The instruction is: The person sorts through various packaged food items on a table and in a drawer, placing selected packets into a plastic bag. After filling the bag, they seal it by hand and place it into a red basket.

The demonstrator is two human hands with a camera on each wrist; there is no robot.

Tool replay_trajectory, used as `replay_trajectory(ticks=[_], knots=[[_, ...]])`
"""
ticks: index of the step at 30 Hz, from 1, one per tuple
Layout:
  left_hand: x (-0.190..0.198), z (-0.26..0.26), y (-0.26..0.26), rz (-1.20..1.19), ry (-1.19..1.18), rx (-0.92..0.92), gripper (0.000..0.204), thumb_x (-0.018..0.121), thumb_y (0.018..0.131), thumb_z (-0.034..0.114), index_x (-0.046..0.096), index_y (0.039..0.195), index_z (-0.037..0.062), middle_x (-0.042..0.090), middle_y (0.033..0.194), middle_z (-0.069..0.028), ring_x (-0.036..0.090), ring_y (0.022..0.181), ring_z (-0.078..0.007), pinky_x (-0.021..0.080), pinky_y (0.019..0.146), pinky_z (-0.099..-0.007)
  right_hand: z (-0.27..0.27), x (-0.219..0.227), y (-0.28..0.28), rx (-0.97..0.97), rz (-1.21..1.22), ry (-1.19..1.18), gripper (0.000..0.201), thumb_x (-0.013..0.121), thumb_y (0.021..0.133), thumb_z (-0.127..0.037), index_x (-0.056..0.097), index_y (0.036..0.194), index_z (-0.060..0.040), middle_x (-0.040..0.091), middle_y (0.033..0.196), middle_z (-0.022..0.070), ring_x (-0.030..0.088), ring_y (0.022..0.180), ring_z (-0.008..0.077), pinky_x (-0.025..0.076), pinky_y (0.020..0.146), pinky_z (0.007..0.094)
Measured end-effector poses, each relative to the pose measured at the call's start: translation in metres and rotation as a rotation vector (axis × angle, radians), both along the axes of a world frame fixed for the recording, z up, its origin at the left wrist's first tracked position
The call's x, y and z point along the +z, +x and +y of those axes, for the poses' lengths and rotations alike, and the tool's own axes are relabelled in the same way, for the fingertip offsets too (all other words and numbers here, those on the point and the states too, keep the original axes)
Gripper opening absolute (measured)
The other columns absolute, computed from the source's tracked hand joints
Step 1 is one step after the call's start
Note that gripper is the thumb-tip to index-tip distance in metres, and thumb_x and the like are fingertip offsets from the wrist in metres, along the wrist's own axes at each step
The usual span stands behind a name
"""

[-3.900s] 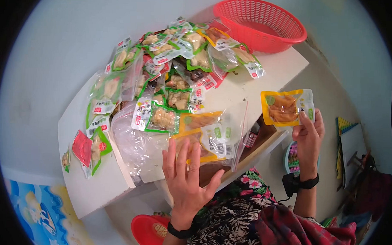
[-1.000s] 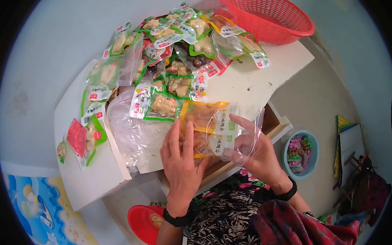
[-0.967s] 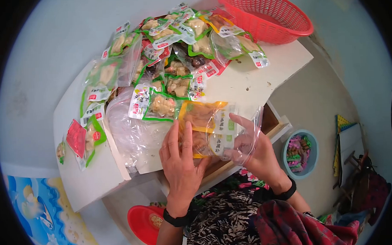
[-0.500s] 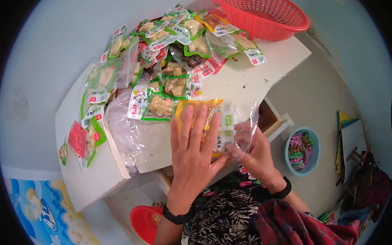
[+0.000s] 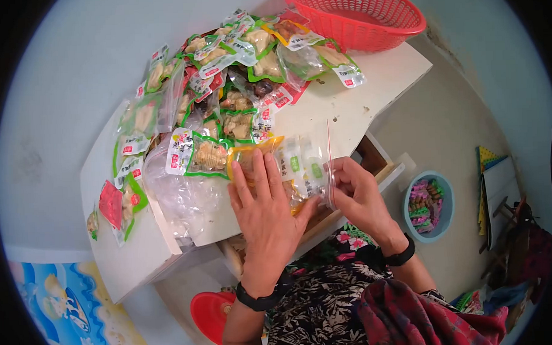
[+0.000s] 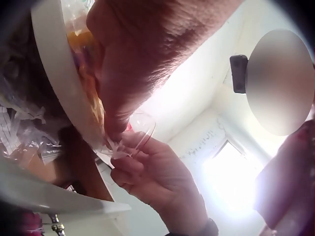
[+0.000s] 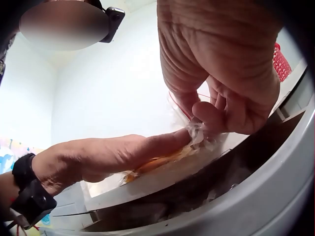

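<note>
The left hand (image 5: 266,210) lies flat with its fingers straight and spread a little, pressing down on a clear zip bag (image 5: 300,171) that holds yellow-edged snack packets (image 5: 251,158) — the bag sits on the white table (image 5: 353,109) right at its near edge, under and just beyond the palm. The right hand (image 5: 357,194) is at the bag's open end, just beside the left thumb, its fingers curled in and pinching the plastic by the red zip strip (image 5: 330,164); the right wrist view shows thumb and fingertips (image 7: 206,115) bunched on a crumpled bit of the film. Beyond the left hand's fingertips a green-edged packet (image 5: 205,155) rests on a larger crinkled plastic bag (image 5: 179,194), and farther off lies a heap of packets (image 5: 241,58) — past that, on the table's far corner, a red basket (image 5: 355,14).
</note>
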State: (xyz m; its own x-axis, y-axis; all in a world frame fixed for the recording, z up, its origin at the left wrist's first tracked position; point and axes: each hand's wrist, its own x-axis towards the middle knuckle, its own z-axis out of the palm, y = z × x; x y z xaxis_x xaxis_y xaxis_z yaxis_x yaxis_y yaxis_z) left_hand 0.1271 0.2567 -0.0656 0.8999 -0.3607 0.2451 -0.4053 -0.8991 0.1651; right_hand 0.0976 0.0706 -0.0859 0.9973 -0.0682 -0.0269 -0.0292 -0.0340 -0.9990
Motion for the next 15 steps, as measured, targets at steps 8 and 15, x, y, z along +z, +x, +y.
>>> replay_trajectory(ticks=[8, 15], knots=[[0.001, -0.010, 0.000, -0.065, -0.222, 0.017, 0.104, 0.084, 0.086, 0.046, 0.032, 0.161, -0.0047, 0.034, 0.165, -0.0260, 0.029, 0.151, -0.0518, 0.029, 0.123, -0.0583, -0.004, 0.009, 0.004, -0.270, -0.171, -0.175, 0.046, 0.072, 0.098, -0.030, 0.061, 0.128, 0.0029, 0.065, 0.102, 0.0085, 0.059, 0.074, 0.0139, 0.051, 0.067, 0.0315], [0.005, 0.044, -0.017, -0.160, -0.533, 0.089, 0.082, 0.075, 0.095, 0.021, 0.033, 0.162, -0.0018, 0.042, 0.160, -0.0252, 0.044, 0.146, -0.0395, 0.041, 0.116, -0.0485, 0.010, 0.012, 0.024, -0.298, -0.427, -0.750, 0.039, 0.077, 0.089, -0.019, 0.062, 0.119, 0.0010, 0.065, 0.101, 0.0144, 0.064, 0.090, 0.0318, 0.052, 0.076, 0.0413]])
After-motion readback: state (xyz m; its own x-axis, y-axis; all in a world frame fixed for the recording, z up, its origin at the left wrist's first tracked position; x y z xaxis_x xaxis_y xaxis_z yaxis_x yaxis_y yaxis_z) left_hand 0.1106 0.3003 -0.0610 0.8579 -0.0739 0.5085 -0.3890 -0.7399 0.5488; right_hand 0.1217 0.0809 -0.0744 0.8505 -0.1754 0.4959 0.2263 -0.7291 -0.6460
